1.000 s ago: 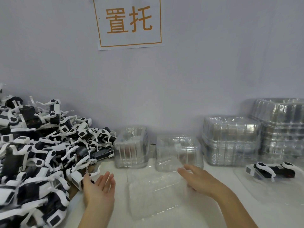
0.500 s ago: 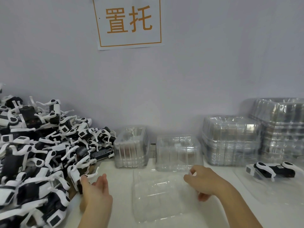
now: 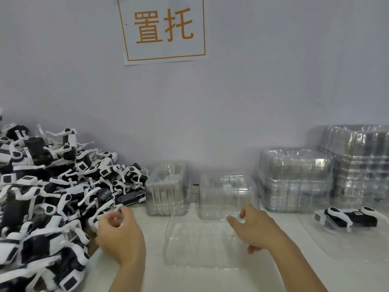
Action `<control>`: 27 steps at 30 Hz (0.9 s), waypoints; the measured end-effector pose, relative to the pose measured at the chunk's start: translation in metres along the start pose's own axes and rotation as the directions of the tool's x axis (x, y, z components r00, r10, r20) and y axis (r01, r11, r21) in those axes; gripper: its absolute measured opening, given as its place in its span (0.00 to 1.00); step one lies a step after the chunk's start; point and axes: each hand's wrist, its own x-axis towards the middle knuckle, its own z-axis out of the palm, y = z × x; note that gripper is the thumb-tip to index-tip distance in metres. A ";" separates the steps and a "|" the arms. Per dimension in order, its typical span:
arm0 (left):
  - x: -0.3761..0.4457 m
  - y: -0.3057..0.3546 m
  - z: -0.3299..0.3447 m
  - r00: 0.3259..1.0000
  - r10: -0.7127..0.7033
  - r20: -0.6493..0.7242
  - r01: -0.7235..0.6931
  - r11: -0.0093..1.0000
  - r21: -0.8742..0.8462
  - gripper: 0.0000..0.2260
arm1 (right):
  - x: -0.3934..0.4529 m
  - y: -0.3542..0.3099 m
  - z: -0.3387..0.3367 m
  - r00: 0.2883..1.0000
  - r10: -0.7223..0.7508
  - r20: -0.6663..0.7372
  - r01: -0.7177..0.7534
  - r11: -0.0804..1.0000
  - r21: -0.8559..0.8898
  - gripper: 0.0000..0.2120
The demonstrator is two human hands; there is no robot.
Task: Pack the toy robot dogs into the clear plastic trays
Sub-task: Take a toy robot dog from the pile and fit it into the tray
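Note:
A big pile of black-and-white toy robot dogs [image 3: 52, 197] fills the left of the white table. My left hand [image 3: 120, 234] is at the pile's right edge, fingers curled round the white leg of one toy robot dog [image 3: 99, 218]. An empty clear plastic tray [image 3: 195, 245] lies flat in front of me. My right hand [image 3: 256, 228] holds its right rim, fingers over the far right corner and thumb underneath. Far right, one dog [image 3: 349, 218] lies in another clear tray [image 3: 336, 247].
Stacks of clear trays stand along the wall: a small stack [image 3: 168, 188], a low one [image 3: 225, 190], and two tall stacks [image 3: 294, 180] [image 3: 362, 163] at the right. A paper sign [image 3: 164, 28] hangs on the grey wall.
My left hand has moved from open beside the pile to curled round a dog's leg. My right hand closed on the tray's right rim, and the tray shifted slightly right.

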 end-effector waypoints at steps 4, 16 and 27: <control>0.010 -0.014 -0.006 0.977 0.028 0.213 -0.125 0.878 0.462 0.22 | 0.001 0.001 0.003 0.991 -0.069 -0.111 0.061 0.996 -0.066 0.18; -0.001 -0.008 -0.009 0.993 0.087 0.082 -0.108 0.944 0.311 0.06 | 0.002 -0.001 0.004 0.974 -0.109 -0.200 0.109 0.994 -0.012 0.13; -0.020 0.028 -0.003 0.952 0.138 0.273 -0.026 0.925 -0.379 0.10 | -0.001 -0.036 0.013 0.790 -0.242 -0.564 0.436 0.868 0.238 0.08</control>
